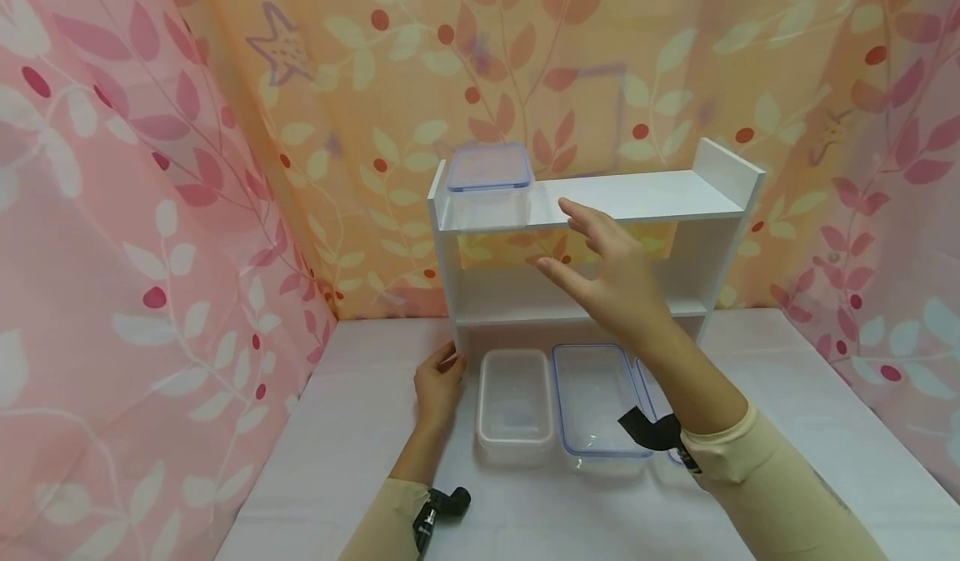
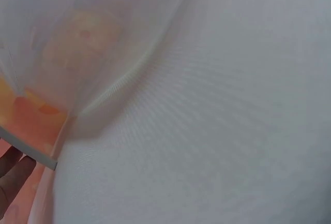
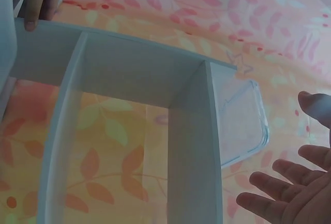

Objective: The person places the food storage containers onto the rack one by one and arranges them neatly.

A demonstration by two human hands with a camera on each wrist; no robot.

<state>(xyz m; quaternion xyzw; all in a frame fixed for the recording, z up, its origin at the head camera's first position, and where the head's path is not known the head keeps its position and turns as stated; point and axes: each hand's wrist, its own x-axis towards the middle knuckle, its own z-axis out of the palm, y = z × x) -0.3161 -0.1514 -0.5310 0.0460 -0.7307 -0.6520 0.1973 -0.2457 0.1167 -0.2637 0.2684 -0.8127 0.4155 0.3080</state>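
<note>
My right hand (image 1: 611,282) hovered open, fingers spread, holding nothing, just beside the lidded container (image 1: 490,184) on the shelf (image 1: 645,196); left hand (image 1: 438,382) gripped the shelf's bottom corner.

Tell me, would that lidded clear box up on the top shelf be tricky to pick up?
Probably not heavy: the clear box looks empty. Its smooth plastic walls may be slippery. It sits near the front edge of the white shelf, so a push could tip it off.
</note>
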